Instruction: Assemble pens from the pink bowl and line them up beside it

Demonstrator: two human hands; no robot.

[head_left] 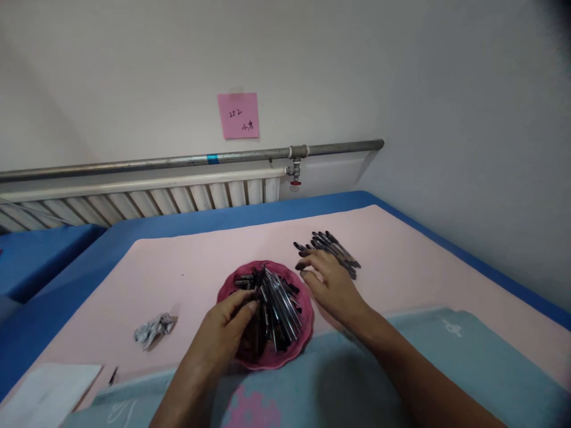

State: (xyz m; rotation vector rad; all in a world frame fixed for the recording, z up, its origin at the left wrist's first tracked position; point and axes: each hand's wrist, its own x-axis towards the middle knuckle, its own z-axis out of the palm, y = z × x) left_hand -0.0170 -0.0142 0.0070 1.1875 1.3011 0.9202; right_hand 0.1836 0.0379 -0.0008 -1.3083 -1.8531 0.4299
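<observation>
the left forearm rises from the lower edge, and the left hand (227, 324) leans in over the near left side of the red scalloped bowl (306, 324), palm turned inward. its thumb and index finger look closed on a dark pen piece (260, 279) — it points up, slightly tilted, above the clear pen tubes (283, 306) lying in the bowl. the right forearm slants in from the lower right; the right hand (332, 285) hangs palm down just beside the bowl's right rim, fingers curled, thumb apart from them, gripping nothing (its fingertips are stained dark). beyond its knuckles — partly hidden by the hand — a bundle of pens (336, 249) lies side by side on the pink sheet (191, 255).
</observation>
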